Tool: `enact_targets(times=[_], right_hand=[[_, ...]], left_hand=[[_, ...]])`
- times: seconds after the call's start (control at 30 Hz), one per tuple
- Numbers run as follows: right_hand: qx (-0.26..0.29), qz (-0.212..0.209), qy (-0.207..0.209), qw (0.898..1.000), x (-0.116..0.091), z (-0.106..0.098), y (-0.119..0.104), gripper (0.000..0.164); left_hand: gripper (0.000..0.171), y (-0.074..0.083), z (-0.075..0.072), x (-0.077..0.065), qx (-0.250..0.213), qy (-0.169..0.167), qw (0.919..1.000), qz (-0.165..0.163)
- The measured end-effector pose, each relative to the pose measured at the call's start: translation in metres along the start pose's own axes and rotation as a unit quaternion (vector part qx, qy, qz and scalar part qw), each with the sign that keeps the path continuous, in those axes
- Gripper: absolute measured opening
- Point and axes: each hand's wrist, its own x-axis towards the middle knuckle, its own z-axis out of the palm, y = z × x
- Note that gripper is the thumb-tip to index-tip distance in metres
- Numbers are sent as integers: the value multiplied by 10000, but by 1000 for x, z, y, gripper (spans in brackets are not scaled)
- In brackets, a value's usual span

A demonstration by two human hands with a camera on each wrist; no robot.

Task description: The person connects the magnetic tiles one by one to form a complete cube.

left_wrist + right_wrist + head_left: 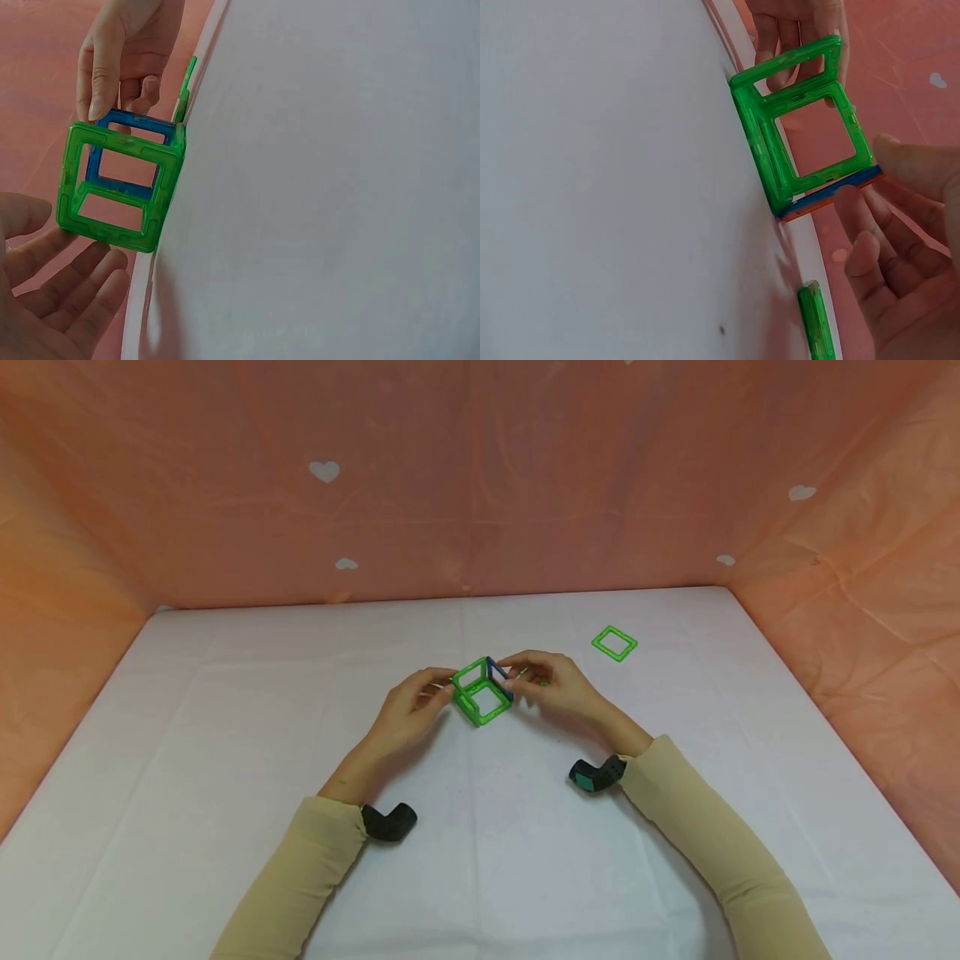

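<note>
An open box of square magnetic frame tiles (480, 720) stands on the table between both hands, its sides green with one blue tile (124, 187). My right hand (551, 685) pinches the blue tile, thumb at its top edge and fingertips on the outer face, as the right wrist view shows. An orange-red strip (810, 212) runs along that tile. At the opposite side, my left hand (60, 292) touches a corner of a green tile (112, 238) with a fingertip; its other fingers are loosely extended. Part of the left hand (776, 37) is hidden behind green tiles in the right wrist view.
A loose green square tile (615, 643) lies flat on the white table (480, 860), beyond the right hand. A bit of green (545, 683) shows beneath the right fingers. Orange cloth walls (480, 485) with white hearts rise behind and at the sides.
</note>
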Motion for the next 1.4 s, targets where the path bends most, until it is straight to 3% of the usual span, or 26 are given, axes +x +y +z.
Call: enact_targets(times=[0.63,0.9,1.4], right_hand=[[28,279,168,9995,2,4,0,29],[-13,112,240,9996,2,6,1,31],[37,230,236,9995,2,8,-4,35]], left_hand=[[29,2,-1,0,-14,-6,9998,-200],[32,2,-1,1,-11,-78,9996,-274],[37,1,0,1,-37,-81,9999,-123]])
